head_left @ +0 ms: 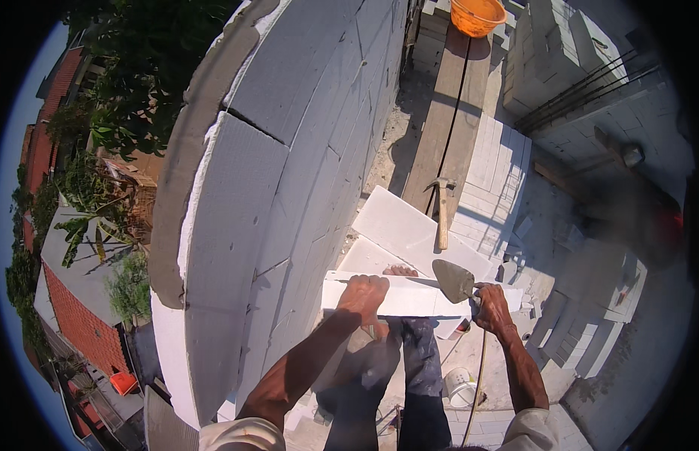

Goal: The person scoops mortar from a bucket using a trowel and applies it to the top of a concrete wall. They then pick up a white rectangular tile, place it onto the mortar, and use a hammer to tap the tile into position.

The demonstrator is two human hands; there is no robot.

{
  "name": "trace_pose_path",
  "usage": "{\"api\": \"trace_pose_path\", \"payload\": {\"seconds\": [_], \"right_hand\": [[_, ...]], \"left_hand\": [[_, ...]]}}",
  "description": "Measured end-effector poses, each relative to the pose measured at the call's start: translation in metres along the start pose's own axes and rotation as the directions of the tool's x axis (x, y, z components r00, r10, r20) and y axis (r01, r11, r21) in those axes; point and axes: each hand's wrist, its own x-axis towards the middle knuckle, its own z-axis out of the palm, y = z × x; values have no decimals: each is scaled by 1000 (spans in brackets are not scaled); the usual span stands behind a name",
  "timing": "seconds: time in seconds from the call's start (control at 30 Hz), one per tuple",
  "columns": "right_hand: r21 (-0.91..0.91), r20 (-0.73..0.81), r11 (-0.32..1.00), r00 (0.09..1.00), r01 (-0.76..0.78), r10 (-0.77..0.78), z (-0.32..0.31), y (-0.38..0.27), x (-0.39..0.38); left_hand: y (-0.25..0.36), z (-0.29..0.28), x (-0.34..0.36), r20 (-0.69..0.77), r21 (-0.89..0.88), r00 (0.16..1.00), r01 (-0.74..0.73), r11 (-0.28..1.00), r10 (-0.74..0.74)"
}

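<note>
A long white building block is in front of my legs. My left hand is closed over its far edge near the left end. In my right hand is the handle of a pointed trowel, its grey blade pointing left above the block's right half. Beyond the block, white slabs lie at angles, and part of a foot shows behind the block's edge. A hammer with a wooden handle rests farther off, its head on the planks.
At my left stands a tall block wall with grey mortar along its top; trees and roofs lie beyond. Wooden planks lead away to an orange basin. Below right are a white bucket and a cord; stacked blocks stand farther right.
</note>
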Motion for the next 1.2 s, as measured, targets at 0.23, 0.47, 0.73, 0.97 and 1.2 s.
{"api": "trace_pose_path", "payload": {"seconds": [0.23, 0.47, 0.73, 0.97, 1.2], "right_hand": [[-81, 249, 929, 910, 360, -331, -211, -150, -14], [-210, 371, 780, 786, 590, -495, -391, -316, 17], [-425, 365, 528, 674, 735, -643, -531, -454, 161], [-507, 285, 502, 686, 701, -670, -584, -512, 291], [-555, 300, 423, 647, 716, -701, -575, -510, 371]], "left_hand": [[123, -132, -205, -65, -252, 969, 214, 944, -237], [204, -304, -325, 19, -362, 833, 521, 773, -553], [206, -447, -332, -459, -300, 628, 556, 775, -629], [147, -529, -270, -534, -295, 477, 669, 683, -698], [100, -534, -219, -515, -343, 433, 687, 641, -740]]}}
